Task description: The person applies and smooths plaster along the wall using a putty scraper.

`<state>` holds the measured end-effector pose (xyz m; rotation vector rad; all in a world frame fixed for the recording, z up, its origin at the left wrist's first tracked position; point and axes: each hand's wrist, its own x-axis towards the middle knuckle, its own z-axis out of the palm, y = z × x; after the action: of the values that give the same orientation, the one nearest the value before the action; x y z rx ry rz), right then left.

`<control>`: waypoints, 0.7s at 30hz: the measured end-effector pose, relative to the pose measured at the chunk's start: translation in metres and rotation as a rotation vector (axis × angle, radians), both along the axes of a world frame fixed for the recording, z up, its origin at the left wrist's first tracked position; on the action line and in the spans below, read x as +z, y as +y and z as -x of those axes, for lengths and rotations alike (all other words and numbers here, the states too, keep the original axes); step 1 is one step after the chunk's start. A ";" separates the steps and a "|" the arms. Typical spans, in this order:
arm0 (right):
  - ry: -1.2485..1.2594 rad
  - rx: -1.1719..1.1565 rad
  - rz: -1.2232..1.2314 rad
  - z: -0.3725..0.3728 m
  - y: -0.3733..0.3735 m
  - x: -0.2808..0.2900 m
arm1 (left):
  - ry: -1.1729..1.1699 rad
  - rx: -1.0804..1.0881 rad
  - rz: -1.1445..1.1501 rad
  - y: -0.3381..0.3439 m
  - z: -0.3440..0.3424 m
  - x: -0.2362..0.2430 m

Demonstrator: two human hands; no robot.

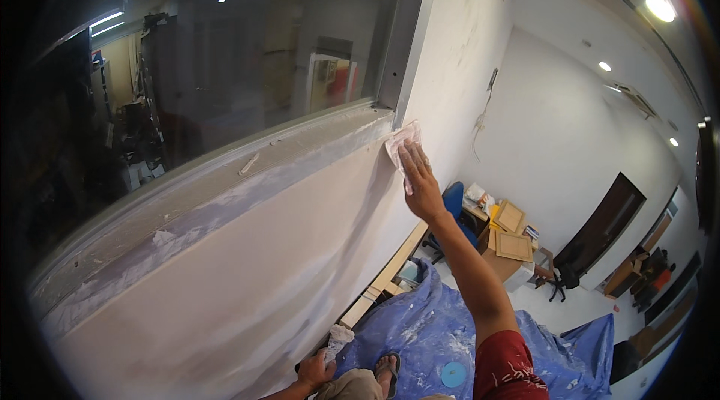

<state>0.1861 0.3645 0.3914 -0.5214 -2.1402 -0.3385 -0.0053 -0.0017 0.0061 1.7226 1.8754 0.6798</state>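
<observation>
My right hand [420, 175] is stretched up to the wall, its fingers pressing a dusty pinkish-white sheet of sandpaper [402, 139] flat against the surface. The sheet sits just below the corner where the grey metal window frame [391, 73] meets the sill [225, 163]. Low down near my knee, my left hand [316, 371] is closed around a dark-handled tool that looks like a putty knife [331, 350]. A whitish lump of putty [341, 335] sits at its far end. My fingers hide part of the handle.
White-smeared blue plastic sheeting [412, 325] covers the floor, with a round light-blue lid [453, 374] on it. A wooden plank [382, 276] runs along the wall's foot. Farther back stand a blue chair [454, 201] and a desk with boxes [514, 245].
</observation>
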 end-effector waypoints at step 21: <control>0.202 0.007 0.028 0.045 0.014 -0.031 | 0.075 0.003 -0.010 0.003 0.000 -0.008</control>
<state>0.1416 0.3784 0.3602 -0.5413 -1.9530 -0.2417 -0.0053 0.0009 -0.0015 1.7738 1.9284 0.6350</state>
